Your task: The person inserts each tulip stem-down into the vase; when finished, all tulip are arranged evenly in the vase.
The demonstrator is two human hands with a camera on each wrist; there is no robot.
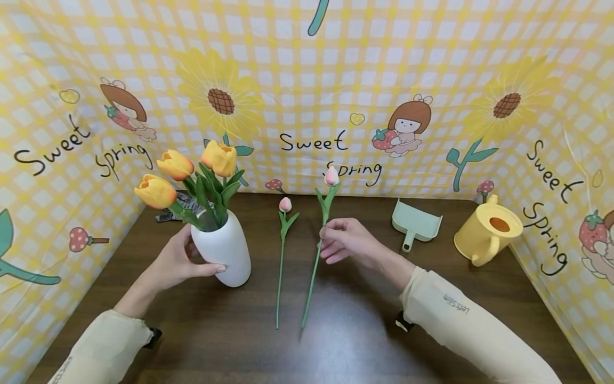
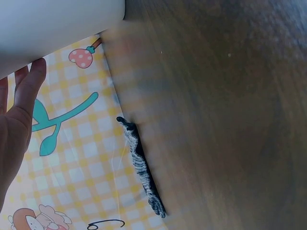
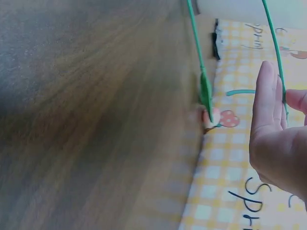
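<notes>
My left hand grips a white vase, thumb across its front and fingers on its far side. The vase leans a little and holds several orange-yellow tulips with green leaves. In the left wrist view the pale vase fills the top left corner above the fingers. Between thumb and fingers, my right hand pinches the green stem of a pink tulip, bloom up and stem slanting down toward the table. A second pink tulip lies on the table between the vase and my right hand.
A pale green dustpan lies at the back right, beside a yellow watering can. Behind the vase is a dark striped bundle at the table's edge. Yellow checked cloth walls in the brown table at the back and sides.
</notes>
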